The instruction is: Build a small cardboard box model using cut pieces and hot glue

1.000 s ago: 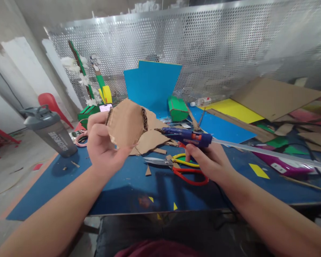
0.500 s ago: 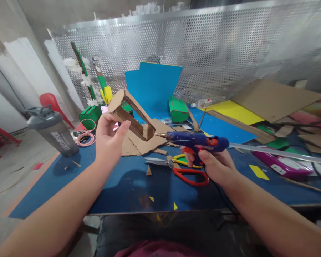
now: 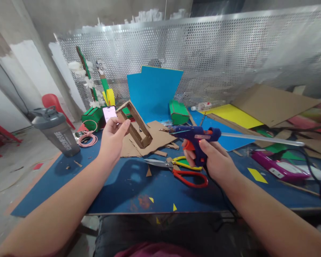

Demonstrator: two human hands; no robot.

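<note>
My left hand (image 3: pixel 112 137) is closed on one end of a brown cardboard frame piece (image 3: pixel 135 124), held above the blue table with its open side turned toward me. My right hand (image 3: pixel 209 160) grips a blue glue gun (image 3: pixel 195 135) by the handle, a finger at its orange trigger. The gun's nozzle points left, a short gap from the cardboard piece. A long clear glue stick (image 3: pixel 259 139) sticks out of the gun's back toward the right. Red-and-yellow scissors (image 3: pixel 180 167) lie on the table just below the gun.
A grey shaker bottle (image 3: pixel 56 131) stands at the left of the blue table (image 3: pixel 117 192). Cardboard scraps (image 3: pixel 156 137), a phone (image 3: pixel 109 112), green card models (image 3: pixel 178 111), blue and yellow sheets and a pink coiled cable (image 3: pixel 87 139) lie behind. A perforated metal panel (image 3: pixel 216 53) backs the table.
My left hand turned the cardboard piece from its flat face to its open frame side and lowered it a little. The glue gun stayed near it, nozzle pointing left.
</note>
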